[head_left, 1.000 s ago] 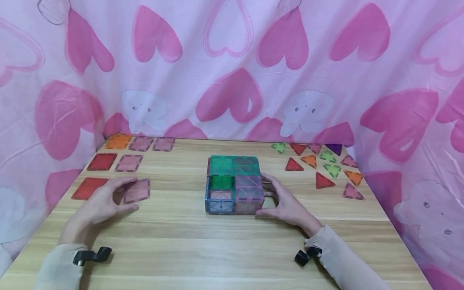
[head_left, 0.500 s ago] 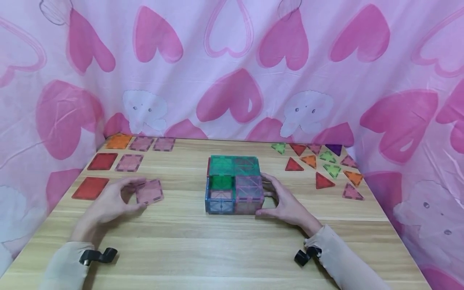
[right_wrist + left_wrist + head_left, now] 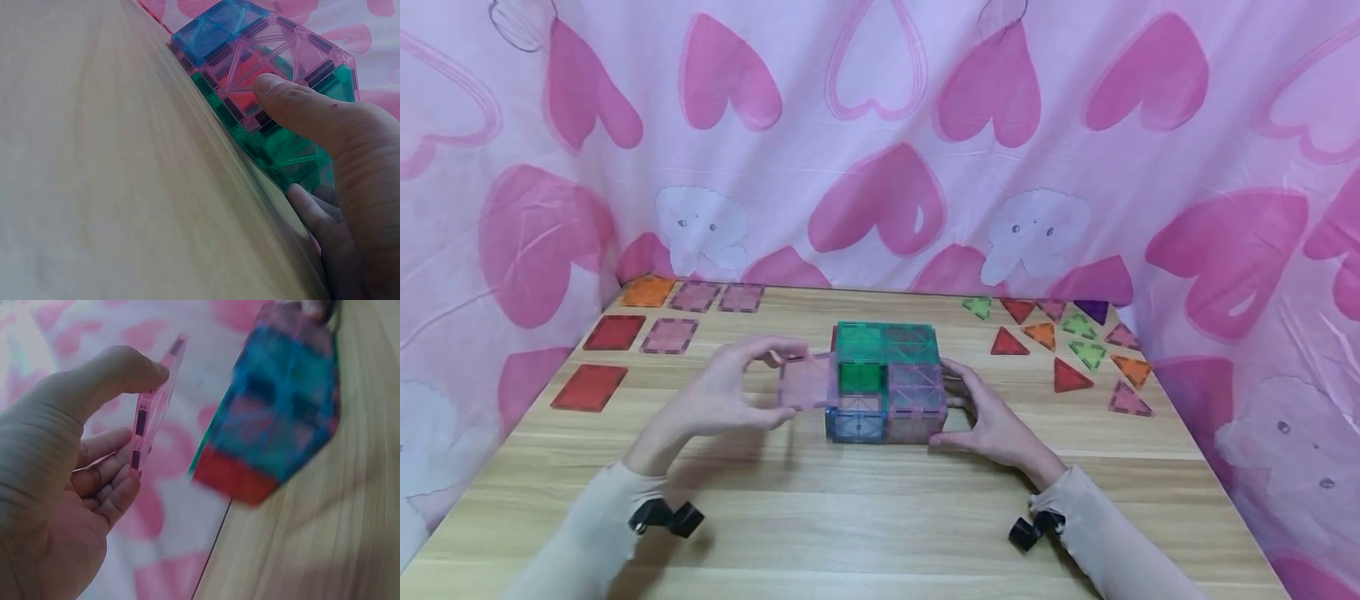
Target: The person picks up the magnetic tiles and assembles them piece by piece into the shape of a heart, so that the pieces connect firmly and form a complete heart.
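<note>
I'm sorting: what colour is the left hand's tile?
The tile is pink, clearest in the left wrist view.

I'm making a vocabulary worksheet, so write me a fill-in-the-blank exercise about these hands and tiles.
The left hand pinches a square tile coloured ____.
The loose tiles on the right of the table are ____ in shape.
The box has one uncovered top corner, at the front ____.
The corner tile at the far left is ____.

Missing words: pink; triangular; left; orange.

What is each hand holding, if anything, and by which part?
The left hand pinches a pink tile at the end nearest the palm. The right hand grips the tile box at its right end.
</note>
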`<state>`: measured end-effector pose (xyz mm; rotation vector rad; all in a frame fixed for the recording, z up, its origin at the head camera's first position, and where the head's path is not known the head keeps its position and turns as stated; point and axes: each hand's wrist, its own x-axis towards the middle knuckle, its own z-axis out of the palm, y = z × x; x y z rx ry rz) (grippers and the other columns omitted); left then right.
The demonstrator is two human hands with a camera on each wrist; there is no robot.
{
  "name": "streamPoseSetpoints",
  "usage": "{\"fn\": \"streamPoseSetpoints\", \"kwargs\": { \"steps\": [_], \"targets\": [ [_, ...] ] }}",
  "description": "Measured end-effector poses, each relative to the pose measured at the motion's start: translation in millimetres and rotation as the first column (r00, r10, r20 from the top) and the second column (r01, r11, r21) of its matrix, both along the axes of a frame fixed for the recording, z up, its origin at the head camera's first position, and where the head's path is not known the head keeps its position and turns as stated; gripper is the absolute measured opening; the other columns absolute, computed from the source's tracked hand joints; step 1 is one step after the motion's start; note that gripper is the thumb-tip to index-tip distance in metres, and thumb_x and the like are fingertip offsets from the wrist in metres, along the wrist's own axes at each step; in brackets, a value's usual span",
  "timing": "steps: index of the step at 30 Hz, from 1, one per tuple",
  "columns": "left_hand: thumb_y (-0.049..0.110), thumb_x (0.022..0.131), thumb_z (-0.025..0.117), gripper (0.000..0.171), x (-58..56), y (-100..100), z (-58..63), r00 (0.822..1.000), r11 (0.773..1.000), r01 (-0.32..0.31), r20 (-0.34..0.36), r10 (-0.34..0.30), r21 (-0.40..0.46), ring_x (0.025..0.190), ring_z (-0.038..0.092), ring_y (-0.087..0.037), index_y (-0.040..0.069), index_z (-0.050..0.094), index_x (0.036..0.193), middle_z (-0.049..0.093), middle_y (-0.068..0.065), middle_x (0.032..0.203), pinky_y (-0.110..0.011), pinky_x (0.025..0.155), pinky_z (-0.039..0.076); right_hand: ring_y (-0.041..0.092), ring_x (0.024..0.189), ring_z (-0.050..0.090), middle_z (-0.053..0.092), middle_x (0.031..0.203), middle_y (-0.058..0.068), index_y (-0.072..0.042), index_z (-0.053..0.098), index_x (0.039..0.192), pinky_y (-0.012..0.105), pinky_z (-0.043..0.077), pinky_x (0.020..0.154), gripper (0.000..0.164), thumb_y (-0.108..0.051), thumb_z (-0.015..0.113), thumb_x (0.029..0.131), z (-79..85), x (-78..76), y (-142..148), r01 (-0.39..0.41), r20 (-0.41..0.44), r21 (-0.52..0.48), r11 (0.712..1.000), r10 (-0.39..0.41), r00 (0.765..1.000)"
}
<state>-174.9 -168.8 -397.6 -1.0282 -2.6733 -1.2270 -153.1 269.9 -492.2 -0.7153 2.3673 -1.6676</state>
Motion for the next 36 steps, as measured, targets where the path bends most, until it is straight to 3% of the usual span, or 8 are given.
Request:
{"fn": "streamPoseSetpoints", "kwargs": {
  "steps": [6,10,15,20,24,27,32,36],
  "targets": [
    [0.021,0.075,0.100,0.075,-14.3,50.0,-1.6,0.987,0.988,0.145,-0.064,-0.149,-0.056,0.113,0.066,-0.018,0.007,0.070,0.143,0.075,0.001,0.134,-0.051,0.099,0.059,0.030,0.149,0.058,0.045,0.172,0.005,-0.032,0.027,0.175,0.028,0.048,0.121,0.119,-0.017,0.101,0.084,0.0,-0.2,0.4,-0.007,-0.005,-0.004,1.000,0.007,1.000],
    [0.020,0.079,0.099,0.068,-17.9,59.3,-8.2,0.983,0.986,0.157,-0.080,-0.162,-0.061,0.111,0.067,-0.019,0.005,0.071,0.139,0.076,-0.002,0.132,-0.047,0.098,0.059,0.027,0.149,0.057,0.044,0.172,0.002,-0.034,0.027,0.175,0.029,0.049,0.120,0.120,-0.021,0.102,0.082,-0.2,-0.5,-3.2,-0.005,-0.005,0.016,1.000,0.005,1.000],
    [0.018,0.084,0.099,0.065,-19.5,61.8,-12.4,0.984,0.985,0.172,-0.042,-0.173,-0.021,0.116,0.070,-0.020,0.005,0.070,0.141,0.074,-0.005,0.133,-0.045,0.104,0.060,0.029,0.147,0.059,0.045,0.172,0.003,-0.033,0.028,0.174,0.027,0.049,0.120,0.120,-0.021,0.103,0.082,0.3,-1.8,-1.4,0.008,0.001,0.010,1.000,-0.008,1.000],
    [0.029,0.078,0.105,0.093,-17.9,58.9,-23.3,0.996,0.996,0.090,-0.018,-0.089,0.024,0.125,0.068,-0.033,0.007,0.059,0.156,0.063,-0.012,0.150,-0.058,0.107,0.059,0.030,0.151,0.055,0.045,0.172,0.004,-0.032,0.028,0.175,0.028,0.049,0.120,0.119,-0.018,0.102,0.082,-1.5,-3.1,0.9,0.007,-0.008,0.005,1.000,-0.006,1.000],
    [0.039,0.068,0.110,0.134,-14.0,58.6,-42.8,0.999,0.999,-0.002,0.053,0.000,0.048,0.142,0.057,-0.046,0.010,0.032,0.173,0.040,-0.019,0.169,-0.068,0.117,0.049,0.029,0.153,0.053,0.045,0.172,0.004,-0.031,0.028,0.175,0.029,0.050,0.120,0.119,-0.016,0.102,0.082,-2.7,-2.8,1.4,0.001,-0.019,-0.006,1.000,-0.001,1.000],
    [0.041,0.065,0.111,0.155,-11.1,62.2,-60.7,0.991,0.998,-0.023,0.134,0.015,0.057,0.157,0.044,-0.044,0.010,0.011,0.178,0.027,-0.022,0.177,-0.068,0.127,0.037,0.031,0.152,0.054,0.046,0.172,0.006,-0.030,0.028,0.175,0.029,0.050,0.119,0.119,-0.016,0.102,0.082,-2.9,-2.2,1.2,-0.003,-0.022,-0.017,1.000,0.002,1.000],
    [0.045,0.065,0.111,0.165,-8.3,68.2,-81.6,0.979,0.997,-0.037,0.203,0.024,0.063,0.163,0.037,-0.036,0.012,-0.004,0.179,0.015,-0.017,0.183,-0.061,0.132,0.030,0.032,0.149,0.057,0.046,0.171,0.006,-0.029,0.029,0.175,0.031,0.051,0.118,0.118,-0.015,0.102,0.082,-2.2,-2.6,-1.0,0.003,-0.022,-0.021,1.000,-0.003,1.000],
    [0.048,0.065,0.110,0.164,-8.5,68.0,-85.4,0.980,0.995,-0.066,0.193,0.052,0.070,0.163,0.035,-0.038,0.013,-0.002,0.179,0.015,-0.015,0.183,-0.064,0.130,0.032,0.031,0.146,0.060,0.046,0.171,0.005,-0.029,0.031,0.174,0.032,0.053,0.117,0.118,-0.015,0.102,0.082,-1.4,-5.8,-5.8,0.010,-0.025,-0.021,1.000,-0.010,1.000]
  ]
}}
